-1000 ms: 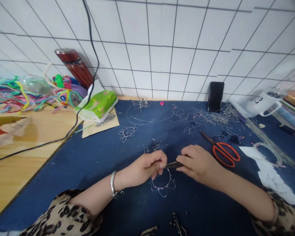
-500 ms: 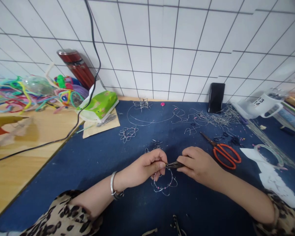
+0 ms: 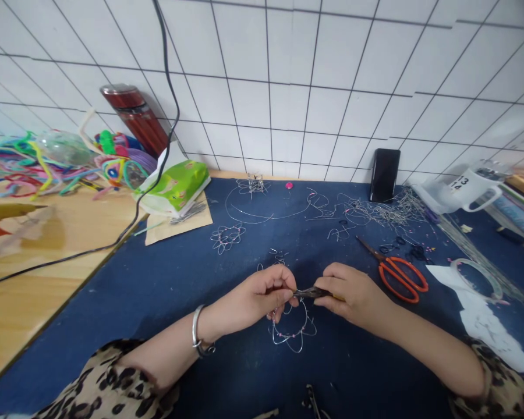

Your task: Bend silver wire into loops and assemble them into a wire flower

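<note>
My left hand (image 3: 255, 298) pinches the top of a beaded wire flower (image 3: 293, 329) that hangs just over the blue cloth (image 3: 192, 279). My right hand (image 3: 353, 293) is closed on small dark pliers (image 3: 311, 293), whose tip meets the wire at my left fingertips. A silver bangle (image 3: 197, 337) circles my left wrist. Both sleeves have a leopard print.
Orange-handled scissors (image 3: 399, 272) lie right of my hands. Loose wires (image 3: 375, 209), a finished wire flower (image 3: 227, 237), a black phone (image 3: 384, 174), a white mug (image 3: 471, 189), a green tissue pack (image 3: 177, 186), a red flask (image 3: 135, 119) and pipe cleaners (image 3: 48, 163) are about. A black cable (image 3: 126, 233) crosses the wooden table.
The hands and wire flower barely moved; the flower's loops turned slightly. The camera shifted a little.
</note>
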The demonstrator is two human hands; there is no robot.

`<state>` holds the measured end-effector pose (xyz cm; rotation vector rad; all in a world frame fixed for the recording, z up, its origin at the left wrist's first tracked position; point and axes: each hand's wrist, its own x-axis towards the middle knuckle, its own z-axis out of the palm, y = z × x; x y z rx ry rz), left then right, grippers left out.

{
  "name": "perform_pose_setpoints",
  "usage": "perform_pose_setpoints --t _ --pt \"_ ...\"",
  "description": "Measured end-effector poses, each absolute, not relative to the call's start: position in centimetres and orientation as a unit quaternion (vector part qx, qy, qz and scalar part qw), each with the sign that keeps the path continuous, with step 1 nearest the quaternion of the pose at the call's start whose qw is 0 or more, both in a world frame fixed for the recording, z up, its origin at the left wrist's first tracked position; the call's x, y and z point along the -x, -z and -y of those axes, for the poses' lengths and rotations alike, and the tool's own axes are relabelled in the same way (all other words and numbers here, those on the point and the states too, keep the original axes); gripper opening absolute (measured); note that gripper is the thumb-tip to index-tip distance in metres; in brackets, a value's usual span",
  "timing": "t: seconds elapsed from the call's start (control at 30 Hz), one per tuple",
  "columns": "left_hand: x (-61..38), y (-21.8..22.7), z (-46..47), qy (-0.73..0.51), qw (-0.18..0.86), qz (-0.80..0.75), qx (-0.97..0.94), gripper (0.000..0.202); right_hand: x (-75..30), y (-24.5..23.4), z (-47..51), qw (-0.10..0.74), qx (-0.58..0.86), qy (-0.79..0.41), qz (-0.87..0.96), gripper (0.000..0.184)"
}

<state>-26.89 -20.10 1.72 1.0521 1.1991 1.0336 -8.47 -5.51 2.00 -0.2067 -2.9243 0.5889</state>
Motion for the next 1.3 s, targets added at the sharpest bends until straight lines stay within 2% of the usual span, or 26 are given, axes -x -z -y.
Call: perform_pose_setpoints --t 0.23,0.87,1.1,1.3 --pt "27.1 -1.0 20.0 -0.442 0.574 -0.514 -0.459 0.007 8.3 -1.4 5.2 0.074 0.070 -0.247 0.964 0.019" --pt "26.9 -0.8 19.9 -0.464 0.568 -0.501 -0.459 0.009 8.2 -1.6 5.5 0.070 0.084 -0.245 0.963 0.018" --pt "26.9 -0.7 20.0 -0.471 0.545 -0.517 -0.463 0.012 8.1 -2.4 5.9 0.070 0.082 -0.191 0.976 0.017" --pt "26.6 -1.1 20.0 -0.489 0.525 -0.535 -0.447 0.013 7.8 -3.1 6.7 0.084 0.092 -0.072 0.990 0.018"
